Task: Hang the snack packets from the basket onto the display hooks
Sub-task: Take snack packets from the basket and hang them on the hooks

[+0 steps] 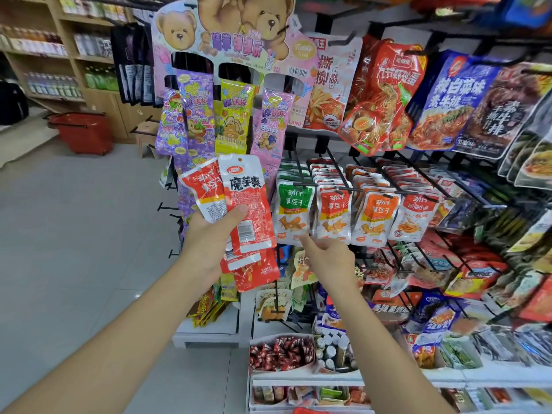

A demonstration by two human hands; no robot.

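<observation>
Left hand [213,237] clutching the packets [245,186] upright, holes on top — hooks [303,184] just up-right of it, my loose, empty right hand [330,258] nearer them.

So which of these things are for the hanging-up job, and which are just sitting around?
For the job: red snack packets gripped in the left hand; the empty right hand reaching towards the rack; the display hooks.
Just sitting around: teddy-bear sweets stand; bottle shelves; cardboard box.
</observation>
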